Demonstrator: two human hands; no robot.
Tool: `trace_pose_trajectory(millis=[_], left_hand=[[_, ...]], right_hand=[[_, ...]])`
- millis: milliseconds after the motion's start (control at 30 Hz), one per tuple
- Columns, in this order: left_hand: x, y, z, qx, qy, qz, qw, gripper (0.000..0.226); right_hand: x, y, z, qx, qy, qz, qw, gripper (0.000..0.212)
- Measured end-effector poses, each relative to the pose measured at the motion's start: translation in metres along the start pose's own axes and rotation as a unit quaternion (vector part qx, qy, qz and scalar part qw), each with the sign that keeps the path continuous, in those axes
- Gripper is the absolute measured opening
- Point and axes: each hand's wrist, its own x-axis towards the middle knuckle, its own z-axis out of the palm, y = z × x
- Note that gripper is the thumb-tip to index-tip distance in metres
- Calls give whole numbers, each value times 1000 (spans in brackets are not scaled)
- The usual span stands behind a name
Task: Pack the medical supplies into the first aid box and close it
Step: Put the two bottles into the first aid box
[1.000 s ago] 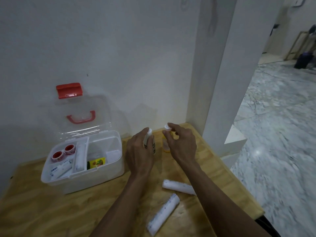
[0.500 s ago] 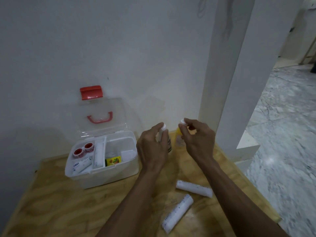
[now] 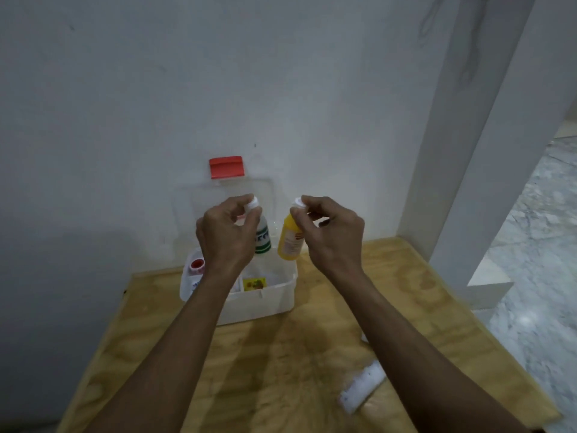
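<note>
Both hands are up over the first aid box (image 3: 262, 303), and each one has a bottle by the cap. The left hand (image 3: 226, 234) pinches the white cap of a clear bottle with a green label (image 3: 262, 237), fingers curled round the top, the bottle hanging below and tilted slightly. The right hand (image 3: 331, 232) does the same with a yellow bottle (image 3: 290, 242), thumb and fingertips clamped on its white cap, the body leaning a little to the left. The two bottles hang close together, just apart, above the box's right-hand compartment, neither one touching the box. The box itself sits open on the wooden table (image 3: 281, 354) against the white wall (image 3: 218, 89), its clear lid (image 3: 228, 195) standing upright behind the hands with the red latch (image 3: 226, 166) at the top edge. Down inside, a small yellow packet (image 3: 254, 284) lies near the front wall, and a red-capped item (image 3: 196, 265) sits in the left compartment, partly hidden by the left forearm. Out on the table, near the right forearm, a white bandage roll (image 3: 362, 390) lies at an angle, blurred. A white pillar (image 3: 487, 151) rises on the right, marble floor (image 3: 537, 276) beyond it.
</note>
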Motion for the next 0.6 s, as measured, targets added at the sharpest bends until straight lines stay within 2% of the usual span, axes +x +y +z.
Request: trace_pose_trajectory(millis=[200, 600], left_hand=[[2, -23, 5, -2, -42, -13, 999, 25], [-3, -50, 27, 29, -125, -19, 992, 27]], right_hand=[[-17, 11, 26, -8, -47, 9, 999, 21], [-31, 41, 35, -62, -102, -15, 993, 25]])
